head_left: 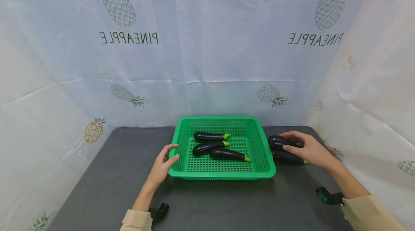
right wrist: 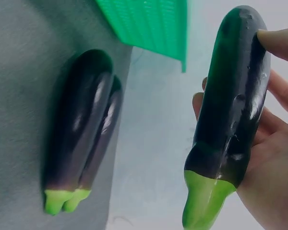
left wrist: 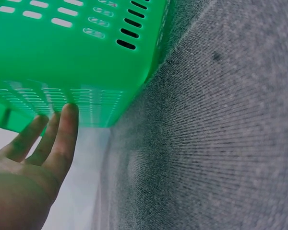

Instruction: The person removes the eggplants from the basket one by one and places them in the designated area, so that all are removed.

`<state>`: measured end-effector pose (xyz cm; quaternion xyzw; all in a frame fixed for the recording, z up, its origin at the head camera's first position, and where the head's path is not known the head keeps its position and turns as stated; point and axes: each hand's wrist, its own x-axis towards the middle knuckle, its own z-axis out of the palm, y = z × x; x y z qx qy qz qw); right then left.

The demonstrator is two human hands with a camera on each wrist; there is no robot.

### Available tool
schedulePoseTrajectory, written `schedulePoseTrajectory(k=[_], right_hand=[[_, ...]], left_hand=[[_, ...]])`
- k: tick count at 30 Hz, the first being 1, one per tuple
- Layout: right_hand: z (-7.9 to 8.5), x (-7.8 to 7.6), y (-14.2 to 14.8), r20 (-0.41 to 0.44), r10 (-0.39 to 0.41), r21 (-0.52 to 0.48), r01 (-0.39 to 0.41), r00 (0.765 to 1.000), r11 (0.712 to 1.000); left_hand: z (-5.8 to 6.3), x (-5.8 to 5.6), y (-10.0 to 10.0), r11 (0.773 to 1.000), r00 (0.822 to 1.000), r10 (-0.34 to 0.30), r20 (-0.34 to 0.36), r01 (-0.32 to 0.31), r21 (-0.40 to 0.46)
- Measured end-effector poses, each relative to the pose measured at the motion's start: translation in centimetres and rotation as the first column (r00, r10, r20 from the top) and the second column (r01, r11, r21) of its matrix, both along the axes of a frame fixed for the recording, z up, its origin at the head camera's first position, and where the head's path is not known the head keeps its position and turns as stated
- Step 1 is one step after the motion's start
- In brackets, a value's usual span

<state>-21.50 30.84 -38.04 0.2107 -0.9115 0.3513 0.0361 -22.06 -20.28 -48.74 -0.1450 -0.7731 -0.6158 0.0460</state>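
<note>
My right hand (head_left: 309, 150) grips an eggplant (right wrist: 228, 105) to the right of the basket, with thumb and fingers on opposite sides of its dark body. Its green stem end points down in the right wrist view. Two more eggplants (right wrist: 79, 124) lie side by side on the table below it. My left hand (head_left: 161, 168) is at the left side of a green plastic basket (head_left: 222, 177), its fingers fairly straight and fingertips against the outer wall. Inside the basket, three eggplants (head_left: 210, 136) lie on the slotted floor, stems toward the right.
The dark grey table (head_left: 129, 159) runs back to a hanging white cloth (head_left: 201, 44) printed with pineapples, which also encloses both sides. Each wrist wears a black camera mount (head_left: 159, 211), below the hands in the head view.
</note>
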Motion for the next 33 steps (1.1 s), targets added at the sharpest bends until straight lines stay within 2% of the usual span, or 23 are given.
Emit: schedulePoseTrajectory(k=[8, 14, 21, 24, 33], right_hand=[[-2.1, 0.0, 1.2, 0.037, -0.002, -0.022, 0.002, 0.999, 1.0], [-3.8, -0.1, 1.7, 0.036, -0.011, 0.005, 0.011, 0.999, 1.0], [-5.2, 0.0, 1.8, 0.093, 0.013, -0.034, -0.01, 0.996, 0.999], [-5.8, 0.0, 1.7, 0.091, 0.034, -0.043, -0.03, 0.995, 0.999], [-7.9, 0.2, 1.6, 0.048, -0.023, 0.036, 0.021, 0.999, 0.999]], left_hand=[[0.1, 0.0, -0.1, 1.0, 1.0, 0.004, 0.009, -0.004, -0.003], [0.0, 0.0, -0.1, 1.0, 1.0, 0.011, 0.012, -0.011, -0.006], [0.1, 0.0, -0.2, 1.0, 1.0, 0.011, 0.003, -0.011, -0.007], [0.2, 0.0, -0.1, 1.0, 1.0, 0.013, 0.003, -0.013, -0.003], [0.1, -0.1, 0.0, 1.0, 1.0, 0.013, 0.014, -0.013, -0.006]])
